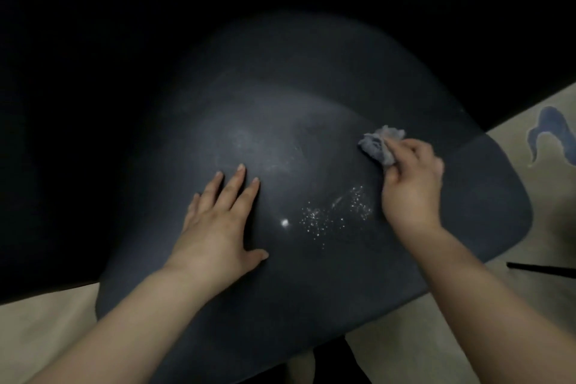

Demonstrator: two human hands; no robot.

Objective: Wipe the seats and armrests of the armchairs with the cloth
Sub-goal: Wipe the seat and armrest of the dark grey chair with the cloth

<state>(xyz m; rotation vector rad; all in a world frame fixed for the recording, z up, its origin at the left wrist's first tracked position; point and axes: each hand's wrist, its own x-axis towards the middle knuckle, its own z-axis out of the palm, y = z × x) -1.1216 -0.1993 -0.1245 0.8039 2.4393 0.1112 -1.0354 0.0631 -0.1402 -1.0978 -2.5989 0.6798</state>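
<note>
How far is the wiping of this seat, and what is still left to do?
Done: faint smears on the middle of the seat suggest it was wiped there. In hand: the right hand grips the cloth on the seat's right part, while the left hand rests flat on the seat. Left: white specks and one white spot lie between the hands. No armrests are in view, so their state is unknown.

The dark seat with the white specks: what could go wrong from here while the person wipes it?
The crumpled grey cloth in the right hand sits beyond the white specks, so a stroke may miss them. Wiping could also push them off the dark seat onto the pale floor.
</note>
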